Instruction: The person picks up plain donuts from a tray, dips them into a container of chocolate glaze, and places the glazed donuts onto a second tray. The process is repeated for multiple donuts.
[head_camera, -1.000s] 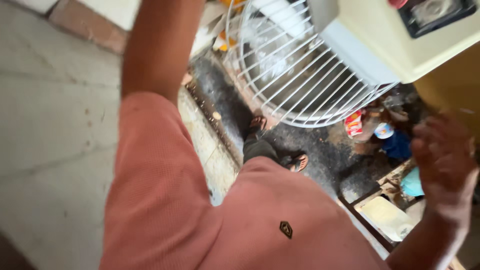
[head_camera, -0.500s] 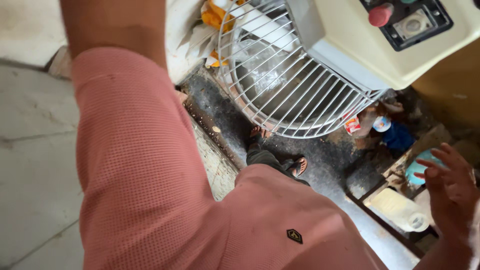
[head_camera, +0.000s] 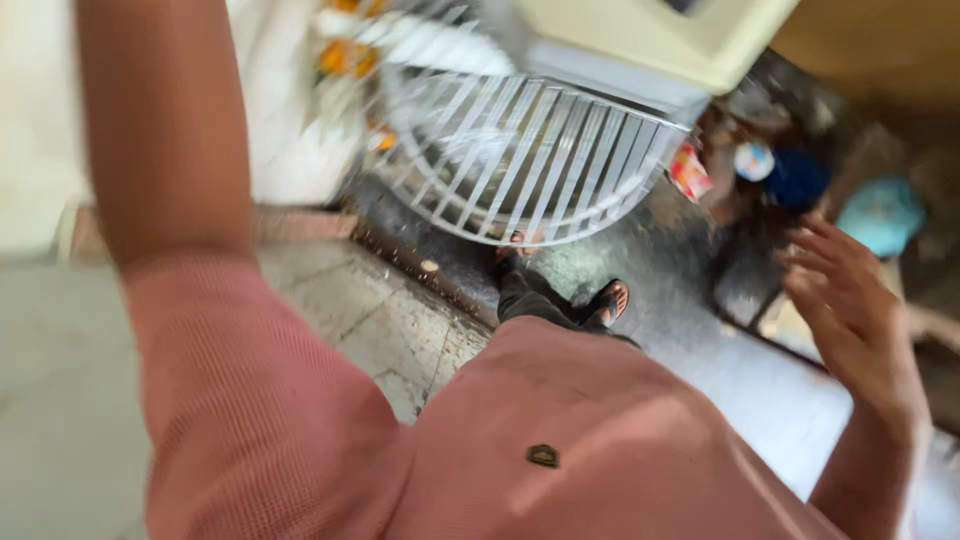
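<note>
My right hand (head_camera: 850, 310) hangs at the right side with its fingers spread and nothing in it. It is held over the dark wet floor (head_camera: 680, 320), apart from the machine. My left arm (head_camera: 165, 130) is raised at the left and runs out of the top of the view, so my left hand is hidden. A white wire guard (head_camera: 540, 150) covers the bowl of a cream-coloured machine (head_camera: 640, 40) ahead of me. My pink shirt (head_camera: 560, 440) fills the lower part of the view. The frame is blurred.
My feet in sandals (head_camera: 610, 300) stand on the dark floor just below the guard. A pale tiled floor (head_camera: 390, 320) lies to the left. A red packet (head_camera: 690, 172), a dark blue thing (head_camera: 795, 180) and a light blue container (head_camera: 880, 215) sit at the right.
The view has swung, and the machine's control panel has gone out of the top. My right hand now sits higher and further left in the view, still spread. My left arm stays raised.
</note>
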